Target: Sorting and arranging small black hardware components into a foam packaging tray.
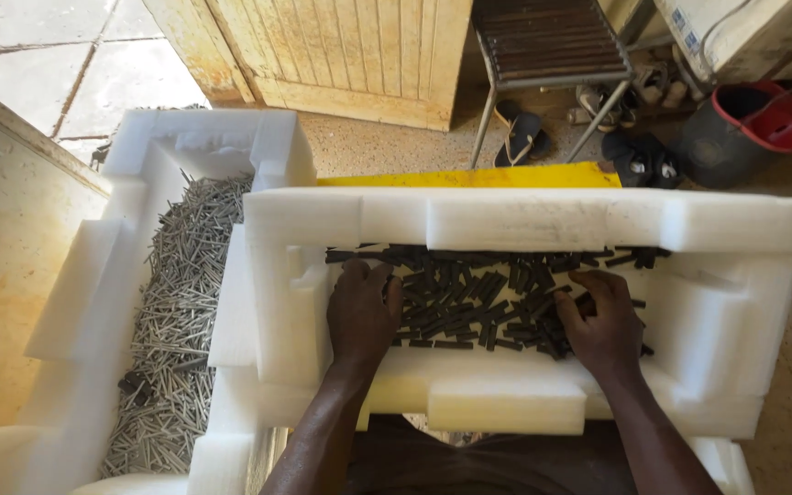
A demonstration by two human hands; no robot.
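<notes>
Head view: left hand (361, 313) and right hand (602, 323) lay flat, fingers spread, gripping nothing, on dark short rods (469, 295) heaped in white foam tray (524, 220). Rods mostly bunched centre-right; tray's right end bare. Second foam tray (130, 147) at left held grey nails (181, 312). Foam walls hemmed hands closely; room only upward.

left foam tray (84, 302) cut off, bucket (744, 128) cropped

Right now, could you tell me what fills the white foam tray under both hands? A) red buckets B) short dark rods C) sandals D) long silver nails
B: both the left hand and right hand rest on short dark rods in the white foam tray.
</notes>
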